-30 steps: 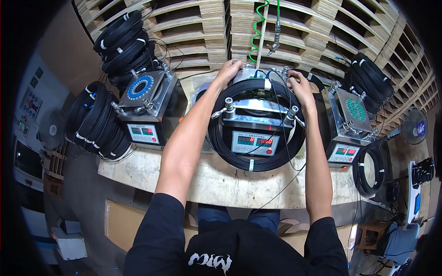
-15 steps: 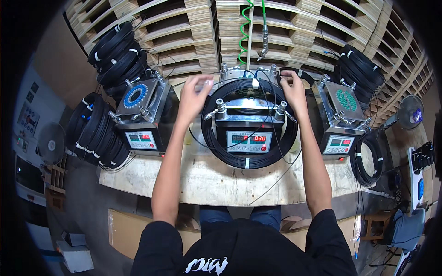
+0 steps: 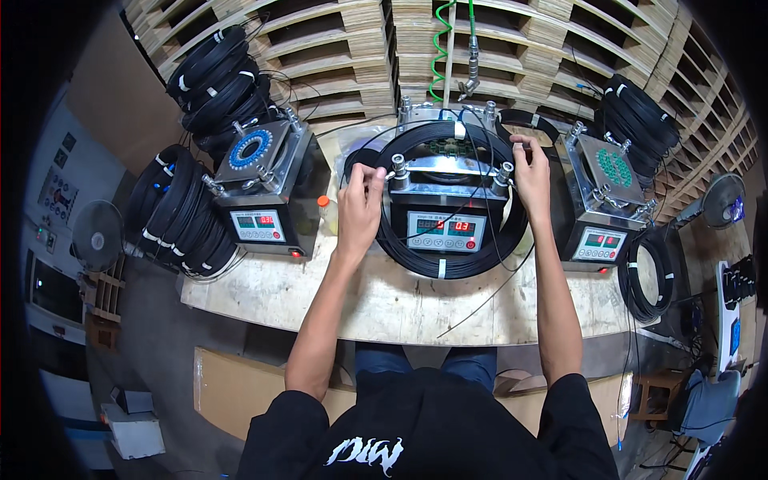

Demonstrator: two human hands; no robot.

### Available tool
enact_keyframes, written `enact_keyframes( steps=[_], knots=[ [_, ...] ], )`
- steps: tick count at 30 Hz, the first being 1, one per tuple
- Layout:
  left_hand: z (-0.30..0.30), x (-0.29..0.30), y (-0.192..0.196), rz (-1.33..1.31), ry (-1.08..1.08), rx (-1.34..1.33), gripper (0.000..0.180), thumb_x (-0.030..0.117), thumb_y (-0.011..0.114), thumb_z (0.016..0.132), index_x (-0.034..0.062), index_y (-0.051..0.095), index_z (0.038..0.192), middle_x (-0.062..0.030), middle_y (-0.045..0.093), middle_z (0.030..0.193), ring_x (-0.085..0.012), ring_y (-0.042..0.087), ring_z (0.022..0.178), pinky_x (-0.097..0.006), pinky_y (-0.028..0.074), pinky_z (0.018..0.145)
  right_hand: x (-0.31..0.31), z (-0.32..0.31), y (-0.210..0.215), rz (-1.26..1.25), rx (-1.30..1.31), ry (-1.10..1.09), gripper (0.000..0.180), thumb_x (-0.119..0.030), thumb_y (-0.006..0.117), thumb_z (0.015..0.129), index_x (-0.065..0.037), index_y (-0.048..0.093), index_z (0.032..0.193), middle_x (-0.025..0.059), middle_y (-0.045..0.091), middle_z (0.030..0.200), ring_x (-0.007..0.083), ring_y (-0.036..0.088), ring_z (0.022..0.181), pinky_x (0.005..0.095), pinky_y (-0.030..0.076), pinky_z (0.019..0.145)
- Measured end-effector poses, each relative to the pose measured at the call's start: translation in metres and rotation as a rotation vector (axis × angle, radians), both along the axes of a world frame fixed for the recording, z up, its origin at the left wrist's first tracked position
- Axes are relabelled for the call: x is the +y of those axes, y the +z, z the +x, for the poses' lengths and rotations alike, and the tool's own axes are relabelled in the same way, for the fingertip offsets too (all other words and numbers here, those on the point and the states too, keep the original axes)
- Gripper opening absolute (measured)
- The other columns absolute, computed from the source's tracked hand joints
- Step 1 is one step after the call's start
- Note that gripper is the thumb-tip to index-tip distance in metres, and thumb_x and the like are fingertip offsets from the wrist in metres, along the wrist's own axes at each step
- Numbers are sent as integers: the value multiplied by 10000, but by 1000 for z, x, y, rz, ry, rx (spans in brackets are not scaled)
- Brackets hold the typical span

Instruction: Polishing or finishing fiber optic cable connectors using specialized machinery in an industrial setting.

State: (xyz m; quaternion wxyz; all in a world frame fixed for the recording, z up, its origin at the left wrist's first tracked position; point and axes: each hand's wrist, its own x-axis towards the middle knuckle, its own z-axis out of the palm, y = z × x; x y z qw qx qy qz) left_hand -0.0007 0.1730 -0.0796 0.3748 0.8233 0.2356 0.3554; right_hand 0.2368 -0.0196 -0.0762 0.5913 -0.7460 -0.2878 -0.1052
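My left hand [image 3: 362, 210] is closed, thumb and fingers bent together at the left clamp lever [image 3: 387, 178] of the middle machine [image 3: 446, 198]. Just outside the right clamp post [image 3: 502, 176], my right hand [image 3: 531, 172] has bent fingers with a gap to the thumb; it appears to grip nothing. A black cable coil [image 3: 442, 268], banded with white tape, rings the front of that machine, around its lit display panel [image 3: 446, 233]. One loose cable end [image 3: 480, 306] trails onto the bench. The fingertips partly hide what they touch.
Similar machines stand left [image 3: 260, 192] and right [image 3: 596, 200], topped with blue and green rings of parts. Black coils are stacked at far left [image 3: 212, 88] and right [image 3: 636, 120]. An orange-capped bottle [image 3: 323, 206] is beside the left machine. A green air hose [image 3: 438, 56] hangs behind.
My left hand has come down and right, from above the coil's left side to the clamp lever. My right hand's fingers are slightly closer together. The view has shifted, and the middle display reads differently.
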Motion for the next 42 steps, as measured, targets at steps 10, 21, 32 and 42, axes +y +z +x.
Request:
enact_keyframes(
  steps=[10, 21, 32, 42],
  knots=[
    [-13, 5, -19, -677, -321, -289, 171, 213, 469, 1070, 47, 437, 1099, -66, 624, 771, -107, 540, 568, -251, 418, 510, -20, -33, -12, 47, -339, -221, 194, -142, 659, 929, -19, 628, 1075, 85, 569, 894, 148, 518, 773, 302, 456, 710],
    [5, 6, -3, 428, -322, -88, 364, 270, 816, 801, 10, 565, 846, -50, 674, 735, -163, 581, 599, -283, 453, 565, -40, -54, -19, 81, 31, -58, 301, -248, 662, 978, -10, 555, 826, -28, 446, 691, 61, 367, 646, 244, 326, 574],
    [50, -12, 8, 468, 153, -119, 1119, 489, 932, 533, 99, 362, 1414, -182, 375, 1358, -394, 380, 1298, -519, 292, 1104, -46, -64, -9, -55, 56, -87, 301, -206, 717, 937, 25, 551, 840, 1, 437, 587, 58, 347, 565, 272, 298, 487],
    [36, 0, 12, 280, -124, -107, 920, 398, 874, 703, 87, 425, 1443, -193, 478, 1356, -383, 507, 1258, -449, 437, 1039, -47, -66, -13, 31, -80, -1, 225, -111, 703, 919, 28, 541, 850, 57, 553, 788, 93, 490, 685, 274, 401, 592]
  ],
)
